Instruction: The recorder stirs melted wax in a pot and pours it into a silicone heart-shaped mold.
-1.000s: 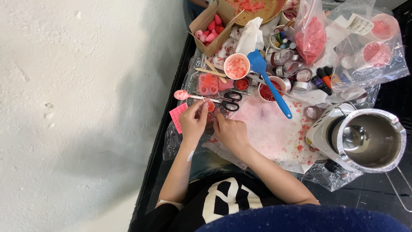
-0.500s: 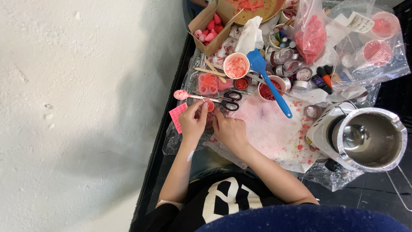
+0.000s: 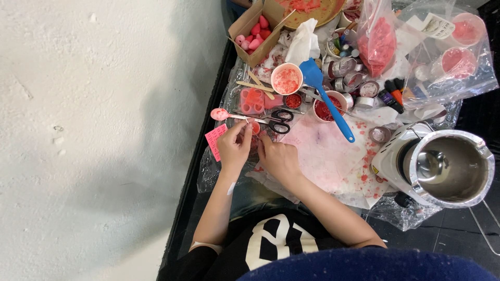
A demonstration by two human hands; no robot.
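The left hand (image 3: 234, 147) and the right hand (image 3: 279, 158) rest close together at the near edge of the table (image 3: 471, 237), fingers curled narrow around a small round red-filled cup (image 3: 255, 128). The left fingertips pinch a thin white wick (image 3: 246, 121) above it. Whether the right hand grips anything cannot be told. Just beyond lie black-handled scissors (image 3: 281, 123) and a pink spoon (image 3: 221, 114). To the right stands a steel melting pot (image 3: 450, 167). Farther off, a blue silicone spatula (image 3: 325, 96) leans across a white cup of red wax (image 3: 327, 107).
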